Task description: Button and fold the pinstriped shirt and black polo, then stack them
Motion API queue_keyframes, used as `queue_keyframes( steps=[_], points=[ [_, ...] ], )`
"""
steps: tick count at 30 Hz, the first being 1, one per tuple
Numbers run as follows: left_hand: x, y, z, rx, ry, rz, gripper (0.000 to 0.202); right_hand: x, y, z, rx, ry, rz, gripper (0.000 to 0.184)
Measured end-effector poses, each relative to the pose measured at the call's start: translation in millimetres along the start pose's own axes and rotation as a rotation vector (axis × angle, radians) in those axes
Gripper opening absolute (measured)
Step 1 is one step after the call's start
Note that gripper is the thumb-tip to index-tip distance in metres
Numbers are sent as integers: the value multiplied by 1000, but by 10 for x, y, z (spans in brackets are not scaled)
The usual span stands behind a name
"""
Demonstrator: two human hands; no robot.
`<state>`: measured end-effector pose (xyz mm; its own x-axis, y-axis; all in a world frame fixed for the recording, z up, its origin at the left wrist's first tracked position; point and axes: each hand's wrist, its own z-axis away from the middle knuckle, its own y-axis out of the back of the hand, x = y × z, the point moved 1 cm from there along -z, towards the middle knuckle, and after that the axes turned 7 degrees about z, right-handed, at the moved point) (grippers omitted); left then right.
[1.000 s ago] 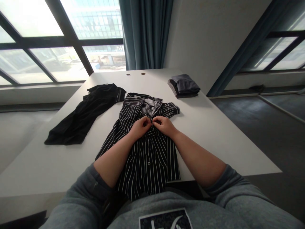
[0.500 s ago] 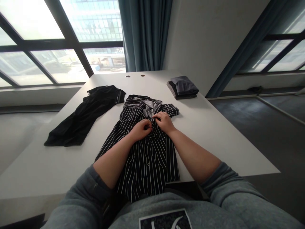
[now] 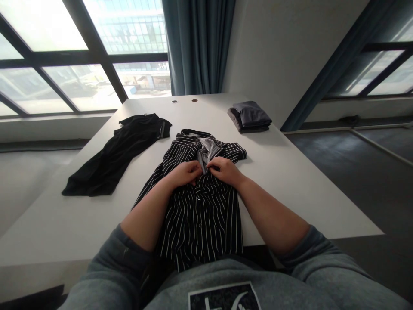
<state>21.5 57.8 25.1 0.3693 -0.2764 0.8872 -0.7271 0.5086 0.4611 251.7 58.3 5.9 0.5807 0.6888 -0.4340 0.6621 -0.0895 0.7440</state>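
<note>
A black shirt with white stripes (image 3: 201, 211) lies front up on the white table (image 3: 290, 181), its hem hanging over the near edge. My left hand (image 3: 184, 173) and my right hand (image 3: 226, 169) meet at the shirt's front opening just below the grey-lined collar. Both hands are closed, pinching the two edges of the placket together near the top. Several buttons run down the middle of the shirt below my hands.
A black garment (image 3: 116, 150) lies spread out on the table's left side. A folded dark grey garment (image 3: 250, 116) sits at the far right corner. Two round cable holes (image 3: 184, 101) are at the far edge, with windows and a teal curtain (image 3: 196, 43) behind.
My hands have stayed at the upper placket, shifting slightly. The collar area has bunched up and the shirt's chest fabric is more gathered under my hands.
</note>
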Motion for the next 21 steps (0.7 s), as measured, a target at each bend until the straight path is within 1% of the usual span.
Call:
queue_keyframes(
  steps=[2,3,4,7,10,12,15,17,21],
  points=[
    [-61,22,-44,231,-14,-135,16,-19,-14,-5,-14,15,-4,18],
    [-90,19,-65,294,-34,-220,15,-21,-20,-6,-15,14,-4,18],
    [-118,8,-85,309,-59,-295,16,-18,-23,-5,-12,9,-4,18],
    [-185,-62,-119,232,-110,-427,27,1,-30,2,1,2,-2,19],
    [-217,-137,-123,226,-98,-494,34,16,-43,5,4,-2,-2,21],
    [-223,-175,-124,243,-78,-526,32,21,-57,1,3,-10,0,21],
    [-225,-201,-130,245,-74,-528,23,20,-78,-9,0,-21,3,20],
    [-228,-198,-139,247,-82,-505,18,13,-84,-14,-1,-30,4,19],
    [-227,-172,-163,269,-121,-390,17,-4,-80,-16,-5,-41,6,16]
  ],
)
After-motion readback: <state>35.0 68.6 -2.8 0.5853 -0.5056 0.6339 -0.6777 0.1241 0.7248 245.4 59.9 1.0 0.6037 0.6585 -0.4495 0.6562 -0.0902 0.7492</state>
